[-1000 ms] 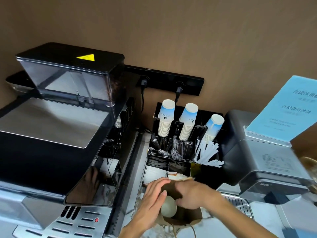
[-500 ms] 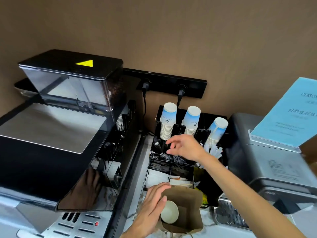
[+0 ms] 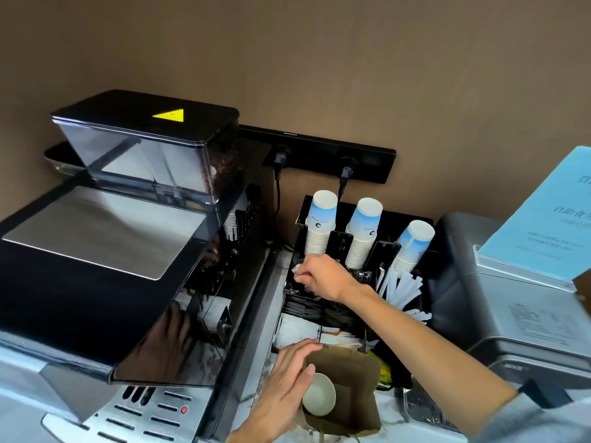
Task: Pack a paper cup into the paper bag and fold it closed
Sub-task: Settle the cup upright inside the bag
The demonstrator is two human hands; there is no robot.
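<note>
Left hand [image 3: 281,388] entered frame from 6 o'clock, palm down, fingers [image 3: 300,346] together and extended toward 1 o'clock, thumb [image 3: 307,377] splayed toward 3 o'clock; hand lay flat, not closed into grasp. Right forearm came in from 4 o'clock, bare, stretched long toward 10 o'clock; grey sleeve at frame's lower right edge. Right hand [image 3: 323,276] knuckles up, wrist bent down, fingertips [image 3: 300,278] pinched together on small clear crinkly item. Hands well apart, right at 12 o'clock from left.

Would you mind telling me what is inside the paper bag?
One white paper cup lies inside the open paper bag, mouth facing the camera. The bag's bottom beneath it is hidden.
</note>
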